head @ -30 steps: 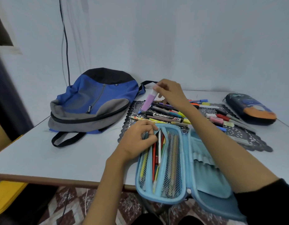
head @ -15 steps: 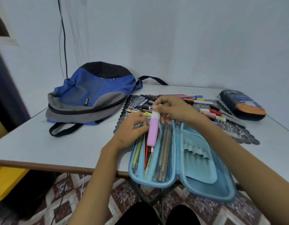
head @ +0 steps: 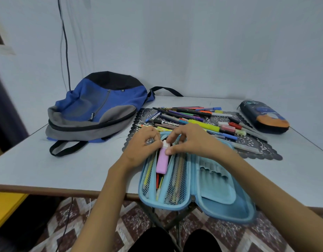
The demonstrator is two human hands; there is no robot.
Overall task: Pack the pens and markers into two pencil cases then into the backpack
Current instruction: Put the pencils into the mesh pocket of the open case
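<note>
A light-blue pencil case (head: 217, 202) lies open at the table's front edge, with several pens in its left mesh pockets. A pink highlighter (head: 162, 161) with a white cap lies in the middle slot of the left half. My right hand (head: 189, 140) pinches its cap end. My left hand (head: 142, 144) grips the case's upper left rim beside it. Behind, several pens and markers (head: 193, 119) lie piled on a dark lace mat (head: 262, 153). A blue, grey and black backpack (head: 97, 113) rests at the back left. A second, dark pencil case (head: 264, 116), zipped, sits at the back right.
The pale table (head: 57, 168) stands against a wall, its front edge near my knees. A black cable (head: 66, 44) hangs down the wall behind the backpack. A yellow object (head: 6, 210) sits low at the left. The floor below is patterned tile.
My right hand has carried the pink highlighter from above the pile down into the open case's middle slot. My left hand stayed at the case's rim.
</note>
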